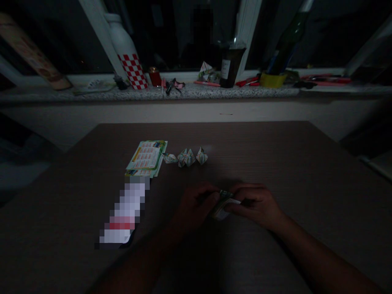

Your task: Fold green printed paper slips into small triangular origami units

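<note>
Both my hands rest on the dark wooden table (275, 155) near its front middle. My left hand (196, 206) and my right hand (255, 204) pinch a small folded piece of printed paper (223, 206) between them, fingers closed on it. The light is dim, so the fold's shape is unclear. Farther back lie three small folded paper pieces (186, 157) in a row. Beside them on the left sits a stack of printed paper sheets (147, 157).
A blurred flat object (125, 216) lies left of my hands. Behind the table runs a stone windowsill (190, 93) with a white red-checked bottle (127, 53), a dark bottle (231, 65), a green bottle (289, 38), a yellow tape roll (272, 79) and small clutter.
</note>
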Demonstrator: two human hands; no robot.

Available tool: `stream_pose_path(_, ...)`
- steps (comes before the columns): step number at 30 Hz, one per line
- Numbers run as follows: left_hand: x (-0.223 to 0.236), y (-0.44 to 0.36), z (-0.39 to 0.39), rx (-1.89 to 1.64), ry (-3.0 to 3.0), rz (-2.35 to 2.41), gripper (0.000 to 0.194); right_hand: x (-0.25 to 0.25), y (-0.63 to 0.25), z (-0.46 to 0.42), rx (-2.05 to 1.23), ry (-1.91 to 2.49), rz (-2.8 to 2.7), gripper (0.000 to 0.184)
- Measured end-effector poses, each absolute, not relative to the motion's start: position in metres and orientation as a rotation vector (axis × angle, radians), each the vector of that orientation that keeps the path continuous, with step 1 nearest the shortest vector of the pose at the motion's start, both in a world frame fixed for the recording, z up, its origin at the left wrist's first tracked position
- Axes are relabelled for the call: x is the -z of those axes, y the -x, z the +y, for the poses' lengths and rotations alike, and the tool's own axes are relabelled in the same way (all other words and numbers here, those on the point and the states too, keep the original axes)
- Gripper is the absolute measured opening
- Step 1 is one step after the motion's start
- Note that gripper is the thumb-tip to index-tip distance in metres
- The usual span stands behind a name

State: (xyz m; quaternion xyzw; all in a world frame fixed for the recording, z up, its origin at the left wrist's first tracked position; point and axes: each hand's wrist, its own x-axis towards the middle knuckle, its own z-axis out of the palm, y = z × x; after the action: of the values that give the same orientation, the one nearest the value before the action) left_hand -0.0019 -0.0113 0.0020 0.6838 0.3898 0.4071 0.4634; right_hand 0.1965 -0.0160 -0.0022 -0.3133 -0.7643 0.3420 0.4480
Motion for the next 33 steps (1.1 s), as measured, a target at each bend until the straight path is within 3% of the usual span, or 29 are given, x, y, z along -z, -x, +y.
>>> stream_pose_path(9, -0.0010, 0.0003, -0.0124, -0.984, -1.789, 0.898, 0.011, 0.0000, -0.1948, -0.0184, -0.695, 0.787, -1.943, 0.018)
stream_pose_path(13, -0.0006, 0.0005, -0.0116, -1.016, -1.819, 0.904, 0.008, -0.0002, -0.1964, -0.0192, -0.585, 0.793, -1.933, 0.009)
stream_pose_path(18, -0.0048, 0.0023, -0.0112, -1.113, -1.803, 0.968, 0.006, -0.0024, -0.1992, -0.0216, -0.546, 1.011, -1.786, 0.029)
stream_pose_path(23, -0.0069, 0.0025, -0.0127, -1.173, -1.836, 0.965, 0.004, -0.0040, -0.1984, -0.0207, -0.707, 1.036, -1.717, 0.012)
stream_pose_path(33, -0.0056, 0.0034, -0.0136, -1.191, -1.904, 0.932, 0.006, -0.0067, -0.1954, -0.0211, -0.690, 0.973, -1.692, 0.010)
